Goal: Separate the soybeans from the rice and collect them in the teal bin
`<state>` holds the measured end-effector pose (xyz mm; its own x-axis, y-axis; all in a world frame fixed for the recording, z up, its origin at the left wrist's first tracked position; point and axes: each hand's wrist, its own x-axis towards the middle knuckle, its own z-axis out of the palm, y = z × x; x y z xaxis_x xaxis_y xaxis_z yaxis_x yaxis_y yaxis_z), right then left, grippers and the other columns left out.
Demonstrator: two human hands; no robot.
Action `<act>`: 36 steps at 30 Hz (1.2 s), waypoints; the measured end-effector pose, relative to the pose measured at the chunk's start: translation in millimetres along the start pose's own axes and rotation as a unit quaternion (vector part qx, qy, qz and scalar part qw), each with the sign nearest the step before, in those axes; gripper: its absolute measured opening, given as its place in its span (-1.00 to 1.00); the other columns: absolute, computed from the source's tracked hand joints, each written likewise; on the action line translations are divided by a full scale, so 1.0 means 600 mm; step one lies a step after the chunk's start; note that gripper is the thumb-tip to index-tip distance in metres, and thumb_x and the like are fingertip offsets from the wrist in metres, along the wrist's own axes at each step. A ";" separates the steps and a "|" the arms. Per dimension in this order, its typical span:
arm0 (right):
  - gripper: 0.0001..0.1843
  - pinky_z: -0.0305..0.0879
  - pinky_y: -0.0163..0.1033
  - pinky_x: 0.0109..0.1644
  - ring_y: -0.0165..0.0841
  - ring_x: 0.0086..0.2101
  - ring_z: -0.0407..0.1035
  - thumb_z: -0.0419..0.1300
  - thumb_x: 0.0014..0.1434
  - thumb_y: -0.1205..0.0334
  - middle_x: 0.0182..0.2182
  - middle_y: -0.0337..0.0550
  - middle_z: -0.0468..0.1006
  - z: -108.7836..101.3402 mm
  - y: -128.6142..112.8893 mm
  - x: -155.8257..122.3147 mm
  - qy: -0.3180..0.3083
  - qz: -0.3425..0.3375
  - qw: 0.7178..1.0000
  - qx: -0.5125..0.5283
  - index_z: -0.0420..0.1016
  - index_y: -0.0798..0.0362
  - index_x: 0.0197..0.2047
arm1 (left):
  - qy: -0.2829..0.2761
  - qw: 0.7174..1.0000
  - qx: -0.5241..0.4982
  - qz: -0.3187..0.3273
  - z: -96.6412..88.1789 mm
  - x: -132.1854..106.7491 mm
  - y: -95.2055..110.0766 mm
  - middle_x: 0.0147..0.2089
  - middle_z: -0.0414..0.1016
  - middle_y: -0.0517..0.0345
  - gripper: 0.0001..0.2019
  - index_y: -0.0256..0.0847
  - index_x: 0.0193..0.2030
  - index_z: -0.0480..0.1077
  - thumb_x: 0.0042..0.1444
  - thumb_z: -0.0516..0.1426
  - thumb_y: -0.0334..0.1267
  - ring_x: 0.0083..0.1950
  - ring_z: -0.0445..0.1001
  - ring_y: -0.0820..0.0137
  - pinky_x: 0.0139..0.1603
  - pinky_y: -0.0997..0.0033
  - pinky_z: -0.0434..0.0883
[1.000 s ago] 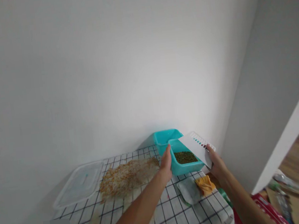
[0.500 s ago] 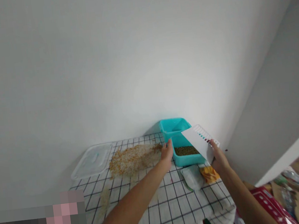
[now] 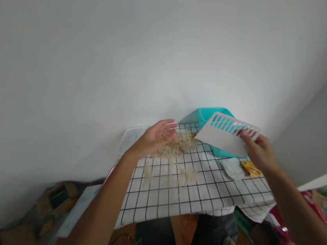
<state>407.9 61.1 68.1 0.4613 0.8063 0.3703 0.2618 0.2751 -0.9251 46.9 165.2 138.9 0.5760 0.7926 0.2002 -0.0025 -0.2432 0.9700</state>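
Note:
My left hand is raised over the table with its fingers stretched out and nothing in it. Below it spreads a loose pile of pale and yellowish-brown grain-like bits. In my right hand is a thin white slotted plastic sheet, gripped at its right end and tilted. Behind and under the sheet stand turquoise bins, a rear one and a front one. The sheet hides most of the front bin and what is inside it.
A clear plastic lid lies at the back left of the checked tablecloth. Near the right edge are a white packet and an orange cloth-like piece. A wall rises behind; cardboard boxes sit at lower left.
My left hand has left the front bin's edge, moving left over the pile and opening. The sheet has turned flatter, showing more slots. The view has shifted, with more floor visible.

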 end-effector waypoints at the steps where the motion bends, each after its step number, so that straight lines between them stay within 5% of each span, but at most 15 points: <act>1: -0.58 0.43 -0.16 0.00 -0.19 -0.08 0.51 0.26 0.25 -0.14 -0.12 -0.10 0.68 0.035 -0.007 0.001 -0.061 -0.028 0.997 -0.027 0.65 0.06 -0.13 | -0.014 0.999 0.029 0.001 -0.017 -0.005 -0.004 0.31 0.50 -0.03 -0.37 -0.05 0.29 0.36 0.09 0.38 -0.11 0.28 0.50 0.14 0.31 0.04 0.43; 2: -0.56 0.43 -0.18 -0.07 -0.21 -0.14 0.51 0.21 0.29 -0.14 -0.13 -0.10 0.68 0.070 -0.011 0.002 -0.137 -0.039 0.988 -0.053 0.66 0.07 -0.09 | -0.023 0.998 0.055 -0.006 -0.030 -0.011 -0.013 0.27 0.54 -0.02 -0.37 -0.04 0.30 0.36 0.08 0.38 -0.11 0.24 0.53 0.15 0.28 0.03 0.46; 5: -0.56 0.39 -0.26 -0.25 -0.28 -0.30 0.49 0.26 0.25 -0.14 -0.25 -0.12 0.69 0.160 -0.007 -0.002 -0.237 -0.039 0.969 -0.058 0.69 0.08 -0.11 | -0.019 0.991 0.133 -0.030 -0.050 -0.034 -0.056 -0.01 0.70 0.02 -0.61 -0.10 0.07 0.54 0.13 0.32 -0.06 0.01 0.66 0.19 0.18 0.02 0.53; 7: -0.57 0.37 -0.30 -0.29 -0.32 -0.34 0.47 0.29 0.22 -0.13 -0.30 -0.15 0.68 0.196 0.005 -0.007 -0.282 -0.038 0.957 -0.056 0.69 0.08 -0.14 | -0.002 0.986 0.161 -0.034 -0.057 -0.049 -0.087 -0.13 0.71 0.04 -0.74 -0.14 -0.12 0.59 0.14 0.30 -0.05 -0.08 0.67 0.22 0.14 0.04 0.55; 9: -0.57 0.37 -0.30 -0.29 -0.33 -0.34 0.47 0.28 0.22 -0.13 -0.29 -0.16 0.67 0.214 0.021 -0.013 -0.306 -0.038 0.950 -0.053 0.69 0.08 -0.13 | 0.026 0.983 0.179 -0.030 -0.061 -0.060 -0.111 -0.08 0.69 0.03 -0.72 -0.14 -0.10 0.58 0.10 0.33 -0.07 -0.08 0.65 0.24 0.12 0.06 0.55; 12: -0.55 0.39 -0.29 -0.25 -0.32 -0.32 0.49 0.24 0.26 -0.15 -0.27 -0.16 0.67 0.225 0.038 -0.018 -0.311 -0.041 0.948 -0.052 0.68 0.07 -0.09 | 0.051 0.978 0.200 -0.022 -0.065 -0.062 -0.130 0.03 0.66 0.01 -0.61 -0.12 0.05 0.53 0.09 0.33 -0.10 -0.05 0.63 0.25 0.09 0.10 0.55; 17: -0.55 0.39 -0.28 -0.26 -0.32 -0.33 0.49 0.22 0.27 -0.15 -0.26 -0.16 0.68 0.235 0.046 -0.017 -0.319 -0.062 0.942 -0.080 0.70 0.03 -0.09 | 0.027 0.974 0.223 -0.014 -0.069 -0.041 -0.143 -0.15 0.72 0.08 -0.78 -0.13 -0.15 0.64 0.18 0.24 -0.09 -0.13 0.66 0.25 0.07 0.15 0.56; 24: -0.62 0.44 -0.27 -0.25 -0.34 -0.38 0.53 0.24 0.28 -0.08 -0.22 -0.15 0.74 0.224 0.039 -0.017 -0.340 -0.101 0.922 -0.157 0.70 -0.04 -0.01 | 0.028 0.961 0.276 -0.015 -0.079 -0.037 -0.158 -0.16 0.74 0.13 -0.78 -0.08 -0.11 0.66 0.17 0.25 -0.11 -0.14 0.67 0.24 0.03 0.21 0.56; 30: -0.68 0.51 -0.12 0.10 -0.22 -0.05 0.61 0.19 0.37 0.09 0.01 -0.16 0.69 0.230 0.035 -0.065 -0.363 -0.162 0.903 -0.165 0.62 -0.15 0.13 | 0.039 0.941 0.337 -0.010 -0.091 -0.093 -0.169 -0.06 0.73 0.16 -0.76 0.01 -0.04 0.66 0.22 0.22 -0.11 -0.04 0.67 0.18 0.15 0.21 0.50; 36: -0.43 0.45 -0.05 0.28 -0.25 0.20 0.46 0.06 0.37 0.45 0.22 -0.12 0.55 0.225 0.057 -0.131 -0.416 -0.294 0.840 -0.187 0.36 -0.11 0.38 | 0.023 0.923 0.383 0.010 -0.089 -0.162 -0.188 0.06 0.70 0.17 -0.73 0.06 0.03 0.63 0.24 0.19 -0.20 0.06 0.66 0.19 0.22 0.19 0.50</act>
<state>266.0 77.8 -3.9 -0.5519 0.7189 0.4225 0.5574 0.6949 -0.4543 -52.2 145.4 17.6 0.5475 0.8019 0.2393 0.5763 -0.5686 0.5870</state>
